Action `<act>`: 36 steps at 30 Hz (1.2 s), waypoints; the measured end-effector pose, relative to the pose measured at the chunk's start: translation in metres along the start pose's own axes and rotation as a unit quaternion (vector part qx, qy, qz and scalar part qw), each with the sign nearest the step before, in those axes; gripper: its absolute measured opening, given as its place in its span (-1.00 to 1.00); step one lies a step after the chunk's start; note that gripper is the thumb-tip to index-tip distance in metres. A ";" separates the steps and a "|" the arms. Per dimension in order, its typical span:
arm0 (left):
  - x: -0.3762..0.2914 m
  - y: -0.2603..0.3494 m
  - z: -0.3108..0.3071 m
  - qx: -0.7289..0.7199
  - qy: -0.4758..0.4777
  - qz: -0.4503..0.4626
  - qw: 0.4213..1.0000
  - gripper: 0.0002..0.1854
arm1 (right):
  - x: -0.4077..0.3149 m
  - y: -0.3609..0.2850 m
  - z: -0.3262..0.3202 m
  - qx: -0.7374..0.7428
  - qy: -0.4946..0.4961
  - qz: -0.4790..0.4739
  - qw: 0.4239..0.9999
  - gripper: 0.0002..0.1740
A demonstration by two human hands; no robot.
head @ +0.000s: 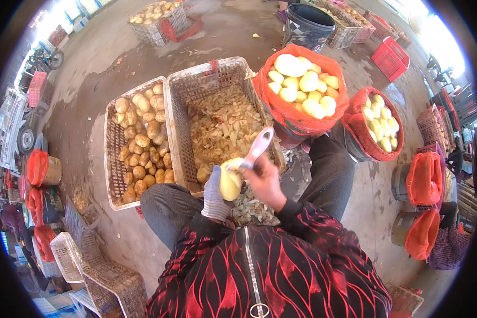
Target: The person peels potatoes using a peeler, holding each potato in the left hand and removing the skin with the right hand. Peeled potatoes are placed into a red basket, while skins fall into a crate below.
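My left hand (216, 200), in a striped knit glove, is closed around a peeled yellow potato (230, 186) above the near edge of a plastic crate of peelings (226, 119). Bare, my right hand (265, 181) grips a vegetable peeler (258, 146) with a pink and white handle; its head lies at the top of the potato. Left of the peelings crate, another plastic crate (108, 159) holds unpeeled potatoes (142, 140). Beyond my right knee, peeled potatoes (309, 81) fill a container lined with a red mesh bag (264, 89).
A second mesh-lined bucket (351, 133) of peeled potatoes stands at right. Peelings (254, 208) lie on the floor between my legs. Farther off are a black bucket (309, 26), a red crate (390, 59) and a crate of potatoes (159, 30). People sit at both far sides.
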State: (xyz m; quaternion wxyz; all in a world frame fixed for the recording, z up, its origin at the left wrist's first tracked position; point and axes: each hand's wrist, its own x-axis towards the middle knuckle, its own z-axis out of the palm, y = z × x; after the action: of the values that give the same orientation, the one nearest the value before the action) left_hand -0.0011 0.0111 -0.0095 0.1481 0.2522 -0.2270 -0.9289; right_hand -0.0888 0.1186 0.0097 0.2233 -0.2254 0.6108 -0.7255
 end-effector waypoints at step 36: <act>-0.013 0.007 0.014 0.430 -0.128 0.084 0.890 -0.14 | 0.006 -0.035 -0.043 0.008 -0.059 0.068 0.996 -0.71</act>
State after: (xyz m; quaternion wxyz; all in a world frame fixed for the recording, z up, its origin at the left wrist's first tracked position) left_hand 0.0036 0.0154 0.0098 0.0723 0.1496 -0.6420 -0.7485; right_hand -0.1216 0.1544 0.0381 0.3093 -0.2238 0.6046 -0.6991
